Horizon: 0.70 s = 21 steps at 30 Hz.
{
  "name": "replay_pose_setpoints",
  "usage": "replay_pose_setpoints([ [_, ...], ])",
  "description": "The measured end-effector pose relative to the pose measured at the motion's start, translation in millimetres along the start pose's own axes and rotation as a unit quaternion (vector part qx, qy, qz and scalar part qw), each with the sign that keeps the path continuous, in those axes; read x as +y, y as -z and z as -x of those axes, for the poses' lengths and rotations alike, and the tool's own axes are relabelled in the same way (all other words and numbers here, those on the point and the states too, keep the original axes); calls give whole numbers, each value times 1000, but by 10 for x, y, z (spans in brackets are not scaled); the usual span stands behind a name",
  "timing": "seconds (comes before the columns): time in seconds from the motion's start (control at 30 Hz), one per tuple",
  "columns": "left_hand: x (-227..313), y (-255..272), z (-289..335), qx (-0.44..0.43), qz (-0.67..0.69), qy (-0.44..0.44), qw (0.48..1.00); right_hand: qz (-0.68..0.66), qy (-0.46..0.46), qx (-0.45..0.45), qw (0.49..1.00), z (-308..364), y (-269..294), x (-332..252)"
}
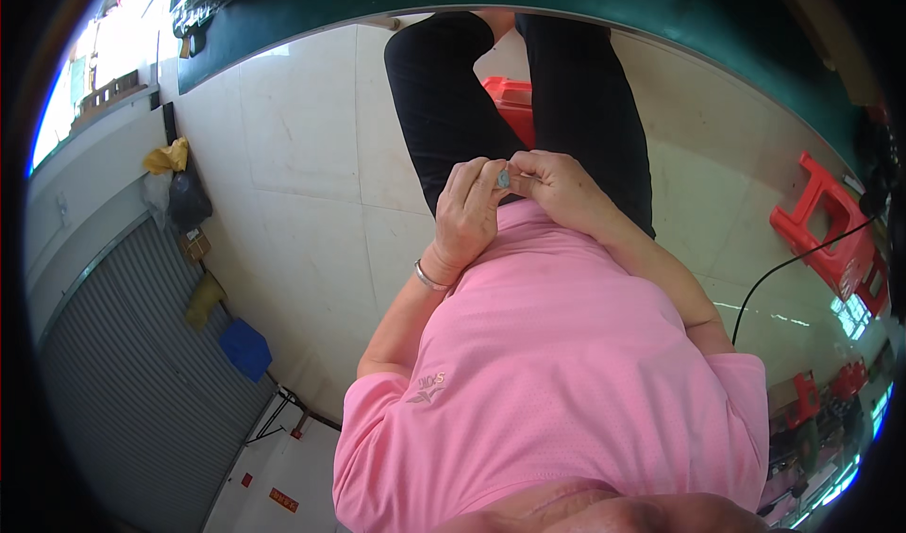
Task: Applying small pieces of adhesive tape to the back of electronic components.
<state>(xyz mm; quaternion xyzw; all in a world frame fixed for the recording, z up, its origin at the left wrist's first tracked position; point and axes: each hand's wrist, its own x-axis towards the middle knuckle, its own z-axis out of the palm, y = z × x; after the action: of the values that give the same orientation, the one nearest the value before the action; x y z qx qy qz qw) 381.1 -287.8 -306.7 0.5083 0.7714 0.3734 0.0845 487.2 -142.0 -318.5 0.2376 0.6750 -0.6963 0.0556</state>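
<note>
My left hand and my right hand meet in front of my waist, over my lap. A small blue-green piece, rounded and about fingertip-sized, shows between their fingertips; its kind is too small to make out. The fingers of my left hand are curled and pinch it from the left. From the right, my right hand's thumb and forefinger come together at its edge, and its other fingers are folded in. A silver bangle circles my left wrist.
A dark green table spans the far side beyond my knees. Red plastic stools stand between my legs and at the right, where a black cable hangs. Bags and a blue object lie beside the grey shutter.
</note>
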Motion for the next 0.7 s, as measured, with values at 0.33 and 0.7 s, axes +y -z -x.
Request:
replay_pose_setpoints([
  [0.33, 62, -100, 202, -4, 179, 207, 962, 62, 14, -21, 998, 75, 62, -106],
  [0.7, 64, -45, 162, 54, 63, 59, 995, 157, -8, -3, 988, 68, -91, -127],
])
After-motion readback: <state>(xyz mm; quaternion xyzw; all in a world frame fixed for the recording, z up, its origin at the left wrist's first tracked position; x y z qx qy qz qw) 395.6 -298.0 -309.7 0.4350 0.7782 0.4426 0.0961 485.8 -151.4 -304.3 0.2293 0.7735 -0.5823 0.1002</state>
